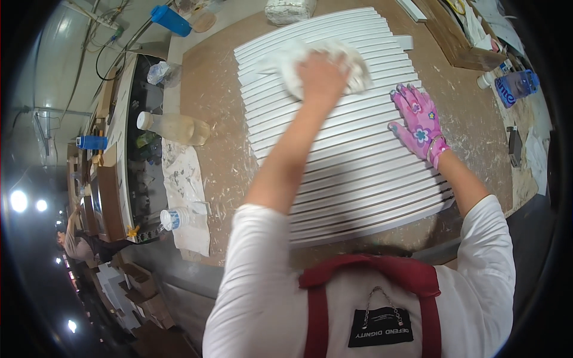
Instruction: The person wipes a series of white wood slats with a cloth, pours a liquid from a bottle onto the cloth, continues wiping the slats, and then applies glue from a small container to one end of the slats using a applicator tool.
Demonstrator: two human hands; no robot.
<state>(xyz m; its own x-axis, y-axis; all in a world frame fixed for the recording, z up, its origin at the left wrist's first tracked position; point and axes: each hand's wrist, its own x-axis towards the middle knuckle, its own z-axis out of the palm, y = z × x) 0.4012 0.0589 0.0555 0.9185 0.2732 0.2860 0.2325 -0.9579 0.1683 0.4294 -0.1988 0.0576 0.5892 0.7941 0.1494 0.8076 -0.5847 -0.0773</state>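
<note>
A row of long white slats (334, 137) lies side by side on a brown board, forming a ribbed panel in front of me. My left hand (324, 74), bare and smeared by motion, presses a bunched white cloth (292, 62) onto the far part of the slats. Its fingers are partly sunk into the cloth. On the right edge of the panel rests my right hand (419, 122), in a pink flowered glove, fingers spread flat and holding nothing.
The brown board (218, 89) is flecked with white. Along its left stand a capped bottle of yellowish liquid (179, 128) and a small clear container (173, 219). A blue bottle (171, 21) lies far left. A cardboard box (477, 58) and blue jug (516, 88) are at far right. Another person (83, 246) works far left.
</note>
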